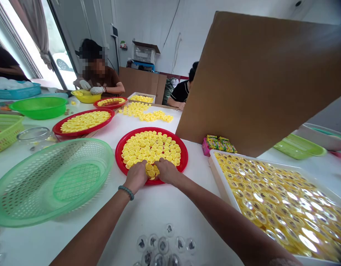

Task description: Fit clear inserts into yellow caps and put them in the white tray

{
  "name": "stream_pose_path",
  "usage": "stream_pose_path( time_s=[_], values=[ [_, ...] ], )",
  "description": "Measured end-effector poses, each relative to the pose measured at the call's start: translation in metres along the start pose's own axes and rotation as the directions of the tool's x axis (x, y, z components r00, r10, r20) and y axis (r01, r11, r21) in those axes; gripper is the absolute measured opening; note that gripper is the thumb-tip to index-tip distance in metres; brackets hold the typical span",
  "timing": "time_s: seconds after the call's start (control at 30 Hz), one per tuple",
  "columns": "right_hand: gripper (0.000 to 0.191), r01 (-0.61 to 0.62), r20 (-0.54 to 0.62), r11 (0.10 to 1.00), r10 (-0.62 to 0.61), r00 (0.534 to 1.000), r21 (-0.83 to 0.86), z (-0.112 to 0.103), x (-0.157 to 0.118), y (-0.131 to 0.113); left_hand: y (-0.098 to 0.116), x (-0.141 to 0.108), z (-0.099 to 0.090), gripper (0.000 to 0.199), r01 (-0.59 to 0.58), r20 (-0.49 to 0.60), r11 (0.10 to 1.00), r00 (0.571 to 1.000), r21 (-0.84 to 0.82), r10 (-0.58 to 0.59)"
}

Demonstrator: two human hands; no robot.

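Note:
A round red tray (184,162) lies ahead of me, covered with many small round yellow plastic caps (148,144). Both my hands reach over its near side. My left hand (137,173), with a beaded bracelet on the wrist, curls its fingers against caps at the front of the tray. Opposite it, my right hand (167,170) is bent over caps too. A small cluster of caps shows between the two hands. My fingertips are partly hidden. Clear domed discs with dark pictures (163,245) lie on the white table close to me.
A green mesh basket (103,155) stands left. To the right is a white tray (228,192) of shiny yellow discs, behind it a cardboard sheet (242,74) and a pink box of small packets (205,147). Another red tray (56,129) sits farther left. Co-workers sit at the back.

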State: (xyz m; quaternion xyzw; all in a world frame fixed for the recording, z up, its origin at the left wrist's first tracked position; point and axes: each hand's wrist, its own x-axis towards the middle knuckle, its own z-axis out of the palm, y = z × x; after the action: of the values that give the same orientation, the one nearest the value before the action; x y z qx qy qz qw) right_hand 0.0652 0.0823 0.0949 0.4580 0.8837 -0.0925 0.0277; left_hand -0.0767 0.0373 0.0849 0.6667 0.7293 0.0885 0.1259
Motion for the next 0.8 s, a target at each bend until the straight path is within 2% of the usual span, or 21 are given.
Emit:
stream_pose_path(
  time_s=[0.2, 0.37, 0.63, 0.8],
  values=[
    [0.051, -0.03, 0.027, 0.997, 0.029, 0.999, 0.064, 0.012, 0.012, 0.005, -0.013, 0.01, -0.004, 0.051, -0.013, 0.017, 1.0, 1.0, 0.021, 0.012],
    [0.053, -0.024, 0.034, 0.994, 0.021, 0.999, 0.107, 0.014, 0.014, 0.003, -0.016, 0.016, -0.007, 0.043, -0.037, 0.056, 0.999, 0.998, 0.039, 0.035],
    [0.058, -0.032, 0.047, 0.992, 0.026, 0.999, 0.124, 0.012, 0.014, 0.007, -0.01, 0.021, -0.004, 0.047, -0.041, 0.105, 0.997, 0.994, 0.065, 0.034],
    [0.054, -0.027, 0.041, 0.988, 0.021, 0.999, 0.151, 0.012, 0.014, 0.006, 0.0, 0.027, -0.002, 0.04, -0.051, 0.14, 0.995, 0.989, 0.085, 0.039]
  ],
)
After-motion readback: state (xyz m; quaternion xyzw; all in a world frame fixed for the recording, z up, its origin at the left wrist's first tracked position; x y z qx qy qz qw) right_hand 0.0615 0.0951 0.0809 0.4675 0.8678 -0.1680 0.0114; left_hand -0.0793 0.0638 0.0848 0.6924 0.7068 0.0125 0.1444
